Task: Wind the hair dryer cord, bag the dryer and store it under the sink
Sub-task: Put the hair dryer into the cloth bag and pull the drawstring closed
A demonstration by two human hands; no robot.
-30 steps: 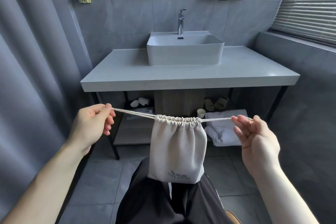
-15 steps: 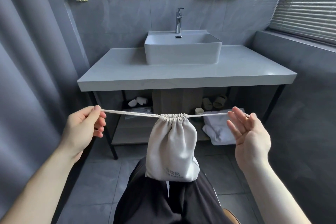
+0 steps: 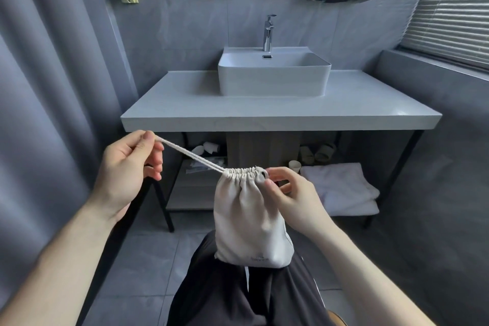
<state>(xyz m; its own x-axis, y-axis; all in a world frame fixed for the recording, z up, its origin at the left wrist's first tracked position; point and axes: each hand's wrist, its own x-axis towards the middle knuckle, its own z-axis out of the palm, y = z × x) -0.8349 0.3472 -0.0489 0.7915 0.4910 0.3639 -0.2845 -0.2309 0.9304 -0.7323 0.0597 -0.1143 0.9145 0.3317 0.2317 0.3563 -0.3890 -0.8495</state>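
1. Your left grip (image 3: 129,164) pinches the doubled cord (image 3: 191,157) between thumb and forefinger, drawn up and away from the bag's neck.
2. Your right grip (image 3: 287,190) pinches the gathered neck of the bag (image 3: 248,219) at its right end; the cord on that side is hidden behind your fingers.
3. The bag hangs between both grips, over your lap. It is pale woven cloth, soft, puckered tight at the top, bulging below; the dryer is presumably inside, unseen.
4. Step in hand, as I judge it: cinching the bag closed. Winding and bagging look done.
5. Next, carry it forward and down to the shelf (image 3: 193,193) under the bench (image 3: 264,114), beyond both grips.
6. That shelf holds folded white towels (image 3: 341,188), soft and thick, to the right; a free flat patch lies beyond your left grip.
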